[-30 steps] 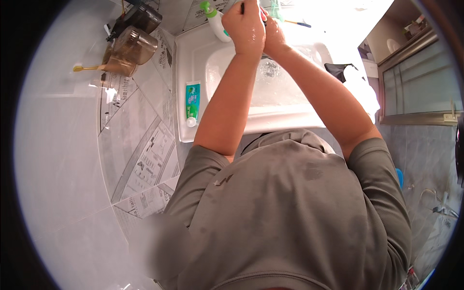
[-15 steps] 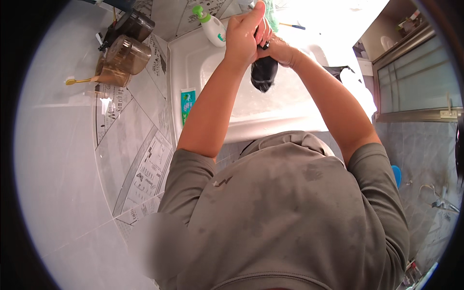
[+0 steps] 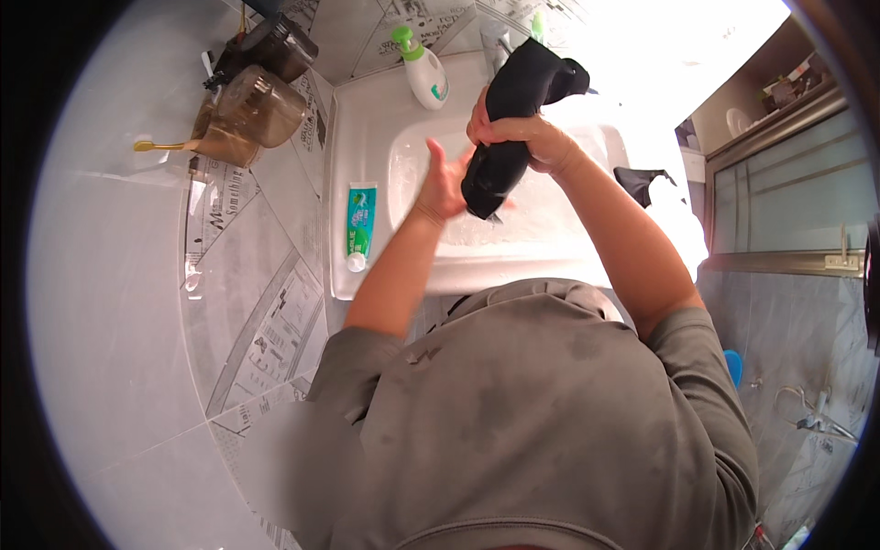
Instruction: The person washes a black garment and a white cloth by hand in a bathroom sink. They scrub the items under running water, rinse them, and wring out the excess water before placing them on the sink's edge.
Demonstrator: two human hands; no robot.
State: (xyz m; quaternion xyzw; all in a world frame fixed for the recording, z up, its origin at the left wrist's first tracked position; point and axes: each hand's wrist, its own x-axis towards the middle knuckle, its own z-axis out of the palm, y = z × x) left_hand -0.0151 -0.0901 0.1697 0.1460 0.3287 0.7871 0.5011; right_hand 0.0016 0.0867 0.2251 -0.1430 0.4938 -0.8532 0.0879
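Over the white sink [image 3: 367, 137], my right hand [image 3: 541, 139] is closed round the middle of a long black sock [image 3: 518, 96]. Its upper end bends over to the right, and its lower end hangs down toward the basin. Beside that lower end is my left hand [image 3: 445, 186], with the thumb raised and the fingers spread. Some of its fingers pass behind the black fabric, and whether they touch it I cannot tell. Part of the faucet [image 3: 496, 44] shows behind the sock.
A white pump bottle [image 3: 423, 73] with a green top stands at the sink's back left. A toothpaste tube [image 3: 361, 220] lies on the left rim. Brownish cups [image 3: 261, 105] and a yellow toothbrush [image 3: 160, 146] hang on the left wall. Another black cloth [image 3: 637, 183] lies at right.
My hands were together near the faucet, squeezing the bunched black sock. Now the left hand has let go and come down nearer, and the sock is stretched out longer in my right hand.
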